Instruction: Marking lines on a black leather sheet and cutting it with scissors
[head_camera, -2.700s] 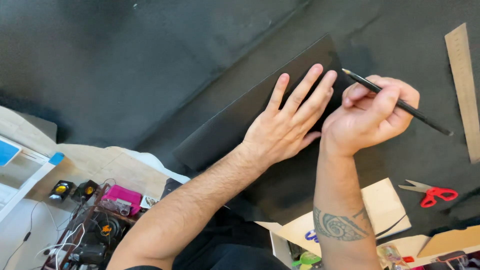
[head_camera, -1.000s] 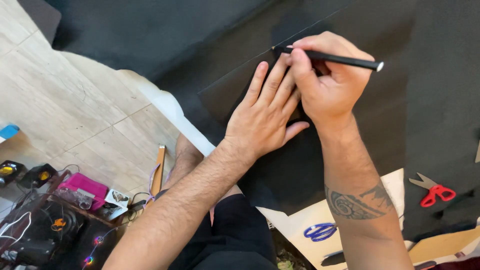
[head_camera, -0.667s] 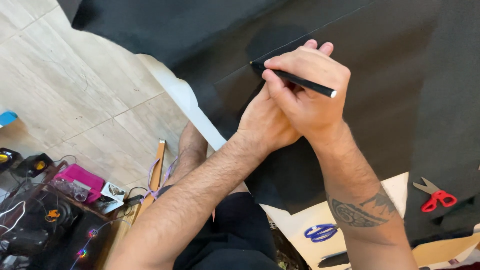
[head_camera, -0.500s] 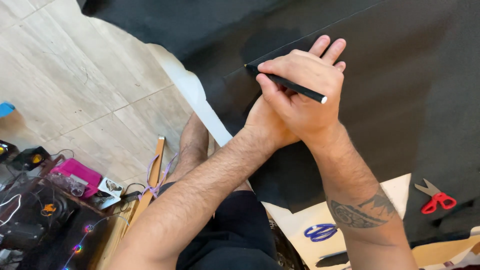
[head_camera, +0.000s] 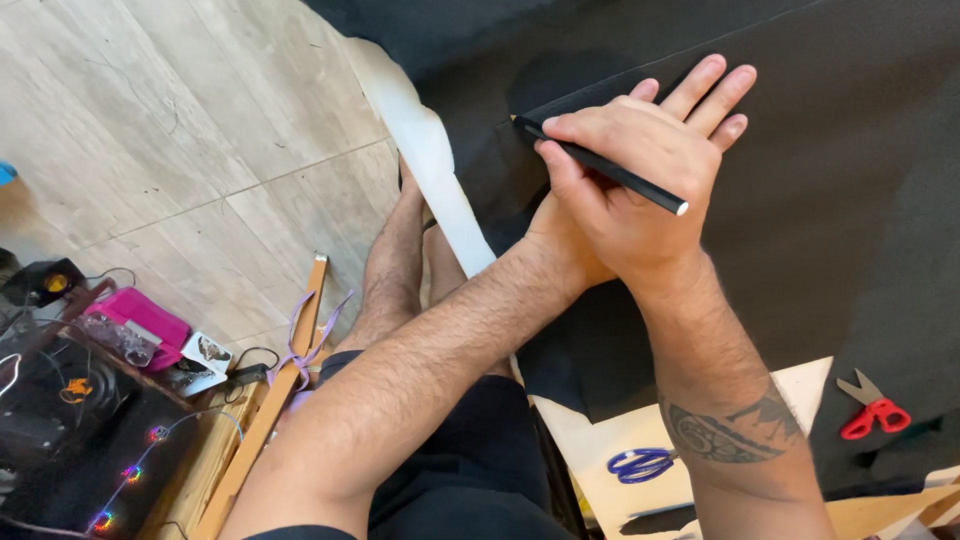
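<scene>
A slim black pen (head_camera: 602, 168) is held in the right hand (head_camera: 625, 190), with the thumb and fingers clamped around its shaft and its tip set against the corner of a black sheet (head_camera: 850, 150) spread on the floor. The white-tipped rear end of the pen is seen pointing toward the lower right. The left hand (head_camera: 700, 100) is laid flat on the same sheet, largely covered by the right hand crossed over it; only its fingertips are seen, extended and slightly apart, pressed to the material. A straight edge of the black sheet is observed running from the pen tip toward the upper right. A white strip (head_camera: 435, 165) is seen along the sheet's left border, beside the person's bare foot (head_camera: 395, 250). Red-handled scissors (head_camera: 868, 408) lie on the sheet at the lower right, well apart from both hands. Blue-handled scissors (head_camera: 640, 464) rest on a cream paper piece (head_camera: 610, 440) near the right forearm. A wooden strip (head_camera: 270, 400) lies on the pale floor (head_camera: 150, 120) at the left, beside a pink case (head_camera: 148, 318).
</scene>
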